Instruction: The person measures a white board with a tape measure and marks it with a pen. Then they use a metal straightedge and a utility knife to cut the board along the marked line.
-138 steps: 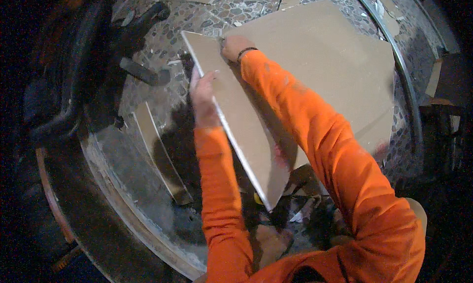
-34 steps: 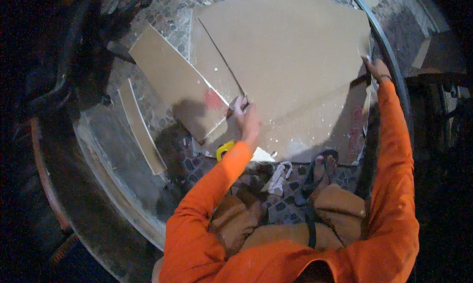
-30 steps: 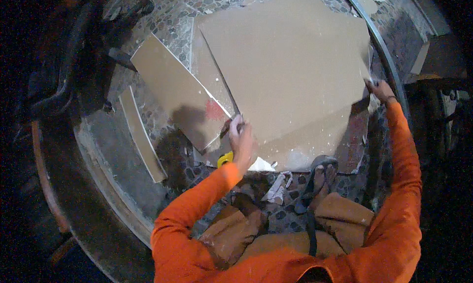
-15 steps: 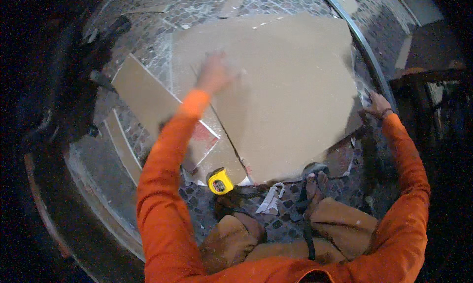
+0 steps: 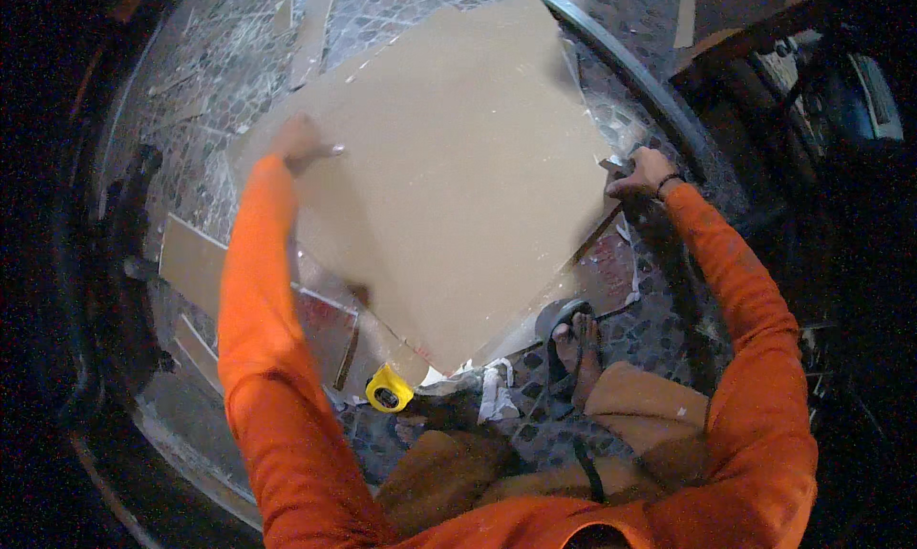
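Observation:
A large tan plasterboard sheet [image 5: 458,157] with chipped white edges lies across other board pieces in front of me. My left hand [image 5: 303,145] is over its left part, thumb stretched out across the face; the other fingers are foreshortened and slightly blurred. At the sheet's right corner, my right hand [image 5: 647,173] is closed round a short grey thing [image 5: 609,164], too small to name. Below the sheet's near corner sits a yellow tape measure [image 5: 390,389]. Beside it, a smaller board with a red-marked face [image 5: 323,324] lies partly under my left forearm's side.
Narrower board offcuts [image 5: 191,260] lie on the left of the stone-patterned floor [image 5: 215,90]. A curved metal rail [image 5: 611,38] runs past the sheet at the far right. White scraps [image 5: 497,393] lie near my sandalled foot [image 5: 578,353]. Dark furniture [image 5: 764,100] stands at the right.
My left hand has moved left across the sheet. The whole view has turned, so the sheet, tape measure and rail appear farther left. My right hand stays by the sheet's right corner.

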Tool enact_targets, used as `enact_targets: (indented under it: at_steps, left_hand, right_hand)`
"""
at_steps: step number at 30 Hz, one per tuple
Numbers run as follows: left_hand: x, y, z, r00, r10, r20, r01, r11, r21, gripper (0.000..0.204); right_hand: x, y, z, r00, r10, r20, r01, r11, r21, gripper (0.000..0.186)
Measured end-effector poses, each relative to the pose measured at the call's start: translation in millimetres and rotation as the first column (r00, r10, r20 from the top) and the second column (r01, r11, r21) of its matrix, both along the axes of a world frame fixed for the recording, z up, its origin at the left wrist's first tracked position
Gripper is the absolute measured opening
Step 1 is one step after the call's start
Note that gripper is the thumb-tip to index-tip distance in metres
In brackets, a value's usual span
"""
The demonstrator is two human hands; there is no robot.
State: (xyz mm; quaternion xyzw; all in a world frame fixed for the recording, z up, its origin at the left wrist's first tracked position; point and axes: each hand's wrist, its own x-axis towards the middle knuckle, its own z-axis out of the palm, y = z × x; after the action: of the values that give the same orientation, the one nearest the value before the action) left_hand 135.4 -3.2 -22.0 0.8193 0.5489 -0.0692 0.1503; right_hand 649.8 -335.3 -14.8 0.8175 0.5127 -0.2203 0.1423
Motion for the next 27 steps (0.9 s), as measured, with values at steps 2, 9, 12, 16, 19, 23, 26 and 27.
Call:
enact_targets:
  at_steps: [2,9,12,16,19,23,26,27]
  left_hand:
    - [8.2,6.5,42.0,0.999,0.024,-0.030,-0.030,0.971,-0.236,0.071]
    - [-0.6,24.1,251.8,0.964,-0.104,0.243,0.163,0.959,-0.234,0.044]
    - [-0.8,-7.7,353.9,0.811,-0.065,0.581,0.235,0.946,-0.222,0.044]
    - [25.8,-128.4,483.6,0.839,-0.243,0.486,0.041,0.920,0.389,0.052]
    - [-5.7,-151.9,379.5,0.676,-0.657,0.335,0.236,0.623,0.746,0.049]
    - [19.4,-244.8,350.7,0.638,-0.741,-0.208,0.555,0.256,0.792,0.013]
    - [-11.0,-260.6,327.9,0.655,-0.712,-0.253,0.549,0.219,0.806,0.016]
    - [-12.8,-264.6,317.8,0.647,-0.722,-0.244,0.555,0.226,0.801,0.018]
  right_hand:
    - [9.0,-5.9,0.9,0.999,-0.012,-0.033,0.011,1.000,-0.020,0.093]
    - [38.7,15.3,13.5,0.949,0.132,-0.285,-0.048,0.958,0.283,0.073]
    - [18.5,59.6,36.4,0.909,0.023,-0.417,0.138,0.926,0.352,0.056]
    - [8.7,161.4,30.9,0.841,0.015,-0.540,0.412,0.628,0.660,0.043]
    - [71.3,175.9,1.6,0.937,-0.247,-0.247,0.349,0.637,0.687,0.041]
    - [3.1,192.1,-10.0,0.872,-0.292,-0.392,0.489,0.517,0.702,0.041]
    - [-8.4,190.7,-1.7,0.844,-0.301,-0.444,0.535,0.407,0.741,0.042]
    - [-7.2,180.1,-5.8,0.835,-0.310,-0.455,0.548,0.383,0.744,0.042]
